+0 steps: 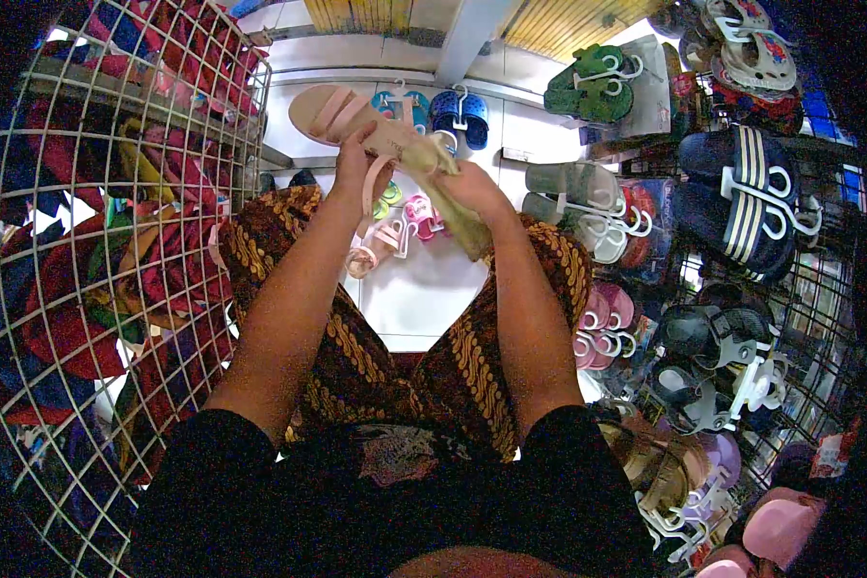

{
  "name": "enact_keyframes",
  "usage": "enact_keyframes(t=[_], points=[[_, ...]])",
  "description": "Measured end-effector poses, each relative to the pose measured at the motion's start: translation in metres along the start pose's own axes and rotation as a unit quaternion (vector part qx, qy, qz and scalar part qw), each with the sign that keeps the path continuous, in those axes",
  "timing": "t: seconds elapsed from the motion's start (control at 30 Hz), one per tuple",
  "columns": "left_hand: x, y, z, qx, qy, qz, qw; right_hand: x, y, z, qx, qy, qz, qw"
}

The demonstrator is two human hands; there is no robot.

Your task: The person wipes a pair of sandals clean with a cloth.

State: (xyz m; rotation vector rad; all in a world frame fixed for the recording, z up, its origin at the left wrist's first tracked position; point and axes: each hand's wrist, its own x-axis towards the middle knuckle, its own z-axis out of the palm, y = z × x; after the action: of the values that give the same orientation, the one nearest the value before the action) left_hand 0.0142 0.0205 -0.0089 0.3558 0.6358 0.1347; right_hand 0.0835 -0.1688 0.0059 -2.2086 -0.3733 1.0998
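A beige sandal (320, 112) with pale straps is raised in front of my knees, its toe end pointing up and left. My left hand (356, 166) grips it around the middle, and one strap hangs loose beside the fingers. My right hand (477, 196) is closed on a yellowish-green cloth (462, 223), which covers the heel end of the sandal and trails downward. Below the hands, a smaller pair of beige sandals (383, 243) and pink sandals (422, 214) lie on the white floor (409, 303).
To the left stands a wire grid (144, 241) with colourful fabric goods behind it. Blue clogs (459, 118) and teal sandals (395, 101) are ahead. On the right, a rack bears green sandals (592, 96), dark striped slides (737, 197) and several other pairs on white hangers.
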Motion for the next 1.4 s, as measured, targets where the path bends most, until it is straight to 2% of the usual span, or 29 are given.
enact_keyframes(t=[0.03, 0.07, 0.17, 0.27, 0.3, 0.4, 0.47, 0.53, 0.57, 0.6, 0.67, 0.7, 0.8, 0.83, 0.9, 1.03, 1.1, 1.17, 1.27, 1.37, 1.4], points=[[0.0, -0.001, -0.001, 0.0, 0.009, 0.001, 1.0, -0.001, 0.0, -0.004, 0.009, 0.047, 0.017, 0.999], [-0.001, -0.001, -0.001, -0.001, 0.018, 0.002, 1.0, -0.002, 0.0, -0.004, 0.013, 0.043, 0.005, 0.999], [0.005, -0.004, -0.005, -0.035, -0.042, 0.01, 0.998, -0.001, -0.001, -0.006, 0.023, 0.047, -0.013, 0.999], [0.0, -0.002, 0.001, -0.03, -0.02, 0.016, 0.999, -0.002, 0.0, -0.002, 0.026, 0.069, 0.01, 0.997], [-0.003, -0.001, 0.003, -0.026, -0.015, 0.012, 0.999, 0.002, 0.002, -0.001, 0.044, 0.127, 0.014, 0.991], [-0.004, -0.001, 0.008, -0.017, -0.012, -0.005, 1.0, 0.005, 0.007, 0.002, 0.002, 0.006, -0.061, 0.998], [-0.002, 0.001, 0.005, -0.019, -0.019, -0.014, 1.0, 0.007, 0.007, -0.004, -0.001, 0.111, 0.014, 0.994], [0.0, 0.005, -0.005, -0.049, -0.09, -0.041, 0.994, 0.006, 0.005, -0.011, -0.003, 0.213, 0.089, 0.973], [0.001, 0.005, -0.009, -0.053, -0.096, -0.046, 0.993, 0.004, 0.006, -0.013, 0.042, 0.266, 0.093, 0.959], [-0.001, 0.007, -0.008, -0.057, -0.102, -0.05, 0.992, 0.005, 0.007, -0.013, 0.088, 0.248, 0.073, 0.962], [-0.017, 0.013, 0.009, -0.048, -0.052, -0.04, 0.997, 0.012, 0.012, -0.011, 0.177, 0.209, 0.032, 0.961], [-0.016, 0.013, 0.008, -0.082, -0.107, -0.035, 0.99, 0.011, 0.015, -0.006, 0.24, 0.175, -0.023, 0.955], [-0.018, 0.01, 0.006, -0.089, -0.119, -0.047, 0.988, 0.021, 0.021, -0.001, 0.135, 0.163, -0.069, 0.975], [-0.015, 0.009, 0.004, -0.06, -0.1, -0.048, 0.992, 0.024, 0.023, 0.003, 0.155, 0.147, -0.109, 0.971], [-0.01, 0.008, 0.004, -0.003, -0.064, -0.05, 0.997, 0.023, 0.022, 0.004, 0.185, 0.13, -0.103, 0.969], [-0.022, 0.01, 0.018, 0.108, -0.094, -0.064, 0.988, 0.013, 0.005, -0.001, 0.207, 0.116, -0.089, 0.967], [-0.048, 0.005, 0.04, 0.223, -0.053, 0.044, 0.972, -0.003, -0.01, -0.007, 0.238, 0.113, -0.093, 0.96], [0.01, -0.006, -0.01, 0.14, -0.079, -0.123, 0.979, -0.009, -0.016, -0.009, 0.249, 0.113, -0.092, 0.958], [-0.01, 0.015, -0.006, 0.11, -0.197, -0.213, 0.951, 0.001, -0.006, -0.009, 0.217, 0.11, -0.107, 0.964], [-0.025, 0.01, 0.016, 0.115, -0.079, -0.124, 0.982, 0.024, 0.019, 0.002, 0.174, 0.114, -0.151, 0.966], [-0.02, 0.009, 0.012, 0.106, -0.108, -0.146, 0.978, 0.02, 0.013, 0.002, 0.172, 0.129, -0.157, 0.964]])
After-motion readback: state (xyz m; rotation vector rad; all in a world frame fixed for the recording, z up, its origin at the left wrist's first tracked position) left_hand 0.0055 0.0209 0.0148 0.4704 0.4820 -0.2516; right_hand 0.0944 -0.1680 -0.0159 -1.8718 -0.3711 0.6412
